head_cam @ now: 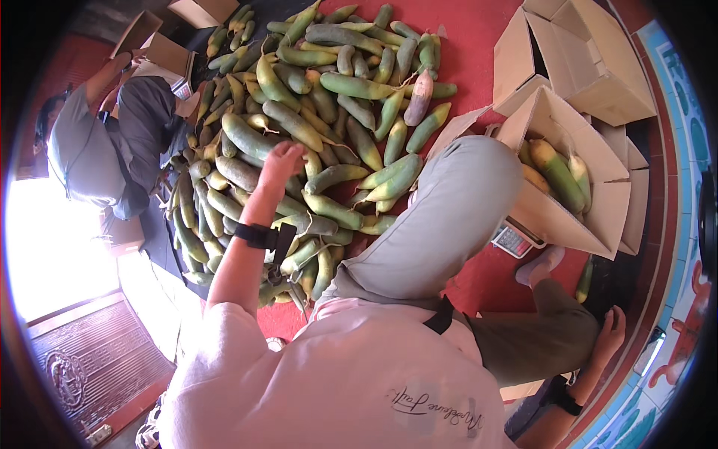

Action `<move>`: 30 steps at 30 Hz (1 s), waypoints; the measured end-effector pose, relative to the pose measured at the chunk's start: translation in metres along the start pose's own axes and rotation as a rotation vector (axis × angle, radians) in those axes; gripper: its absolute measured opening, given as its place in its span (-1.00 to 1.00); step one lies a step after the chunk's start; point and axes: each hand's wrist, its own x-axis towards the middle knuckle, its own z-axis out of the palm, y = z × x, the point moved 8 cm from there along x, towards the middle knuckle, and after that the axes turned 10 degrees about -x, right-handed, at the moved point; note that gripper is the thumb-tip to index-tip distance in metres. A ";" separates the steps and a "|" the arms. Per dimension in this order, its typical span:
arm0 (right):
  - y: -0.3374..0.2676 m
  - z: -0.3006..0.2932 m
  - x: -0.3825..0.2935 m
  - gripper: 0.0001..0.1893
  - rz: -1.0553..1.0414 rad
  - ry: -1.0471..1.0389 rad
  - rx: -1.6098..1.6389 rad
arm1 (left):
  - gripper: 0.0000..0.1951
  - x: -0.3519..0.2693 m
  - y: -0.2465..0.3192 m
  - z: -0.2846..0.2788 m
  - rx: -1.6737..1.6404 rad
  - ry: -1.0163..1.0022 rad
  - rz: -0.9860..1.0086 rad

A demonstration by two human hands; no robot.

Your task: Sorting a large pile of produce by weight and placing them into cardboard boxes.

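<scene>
My left hand (285, 160) is over a heap of long green radishes (331, 210), its fingers curled by the end of a large dark green radish (247, 136). Whether the fingers grip that radish or only touch it, I cannot tell. On the far right, my right hand (610, 337) is beside my bent knee with nothing seen in it. In front of my knees, an open cardboard box (578, 224) holds several green radishes (556, 174). Partly hidden under that box is a scale (511, 241) with a keypad.
Empty-looking cardboard boxes (583, 62) stand at the upper right. One pinkish-purple radish (419, 98) lies at the heap's edge on red carpet (468, 33). Another person (90, 146) sits across the heap at left, near more boxes (162, 56). A phone (649, 351) lies by the tiled wall.
</scene>
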 end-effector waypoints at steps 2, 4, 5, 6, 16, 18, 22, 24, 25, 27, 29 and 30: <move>-0.010 -0.004 0.001 -0.77 -0.121 0.079 -0.119 | -0.67 0.024 -0.065 -0.031 0.318 0.048 -0.038; -0.007 -0.004 0.001 -0.78 -0.110 0.072 -0.104 | -0.62 0.016 -0.080 -0.023 0.640 0.028 0.098; -0.005 -0.004 0.000 -0.78 -0.103 0.066 -0.085 | -0.57 0.027 -0.111 -0.026 0.839 -0.060 0.045; -0.006 -0.005 -0.001 -0.78 -0.103 0.065 -0.088 | -0.55 0.024 -0.126 -0.024 0.940 -0.088 0.018; -0.007 -0.002 -0.003 -0.77 -0.036 0.020 -0.088 | -0.50 -0.024 -0.165 0.002 1.401 -0.268 -0.196; -0.007 -0.002 -0.003 -0.77 -0.030 0.015 -0.088 | -0.52 -0.017 -0.150 0.008 1.391 -0.310 -0.273; -0.018 -0.003 -0.003 -0.78 -0.030 0.017 -0.070 | -0.49 -0.003 -0.142 0.004 1.393 -0.248 -0.258; -0.019 -0.004 -0.003 -0.78 -0.048 0.021 -0.057 | -0.41 0.004 -0.124 -0.001 1.323 -0.011 -0.136; -0.014 -0.003 -0.003 -0.78 -0.034 0.017 -0.048 | -0.41 0.006 -0.122 0.003 1.322 -0.018 -0.135; -0.010 -0.004 -0.003 -0.78 -0.020 0.011 -0.042 | -0.42 0.012 -0.109 0.008 1.245 0.070 -0.016; -0.007 -0.001 -0.002 -0.78 0.028 -0.018 -0.040 | -0.40 0.028 -0.133 -0.003 1.213 0.042 -0.061; -0.003 -0.001 -0.002 -0.78 0.031 -0.015 -0.045 | -0.38 0.033 -0.141 -0.003 1.138 0.049 -0.091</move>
